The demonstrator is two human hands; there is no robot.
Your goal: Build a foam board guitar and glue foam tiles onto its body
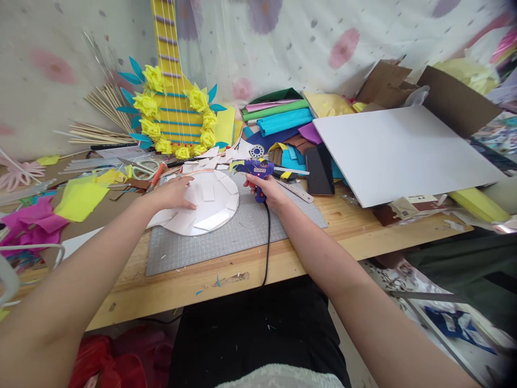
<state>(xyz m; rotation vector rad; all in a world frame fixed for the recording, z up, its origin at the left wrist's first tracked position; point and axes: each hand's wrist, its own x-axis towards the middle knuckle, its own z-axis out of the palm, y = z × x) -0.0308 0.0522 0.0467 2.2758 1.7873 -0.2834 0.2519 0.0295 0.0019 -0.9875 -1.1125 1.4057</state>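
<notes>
My left hand (176, 193) lies on a white round paper piece (205, 207) covered with white paper strips, fingers flat and pressing it onto the grey cutting mat (242, 234). My right hand (270, 193) is wrapped round the handle of a blue-purple glue gun (258, 170), whose nozzle points left toward the top edge of the white piece. The gun's black cord (267, 242) runs down over the mat and off the table's front edge.
A yellow paper guitar (173, 102) with yellow flowers leans at the back. Scissors (145, 170), wooden sticks (100, 116), coloured paper rolls (283, 121), a black phone (319, 170), a ruler (297, 189) and a large white board (399, 151) crowd the wooden table (363, 231).
</notes>
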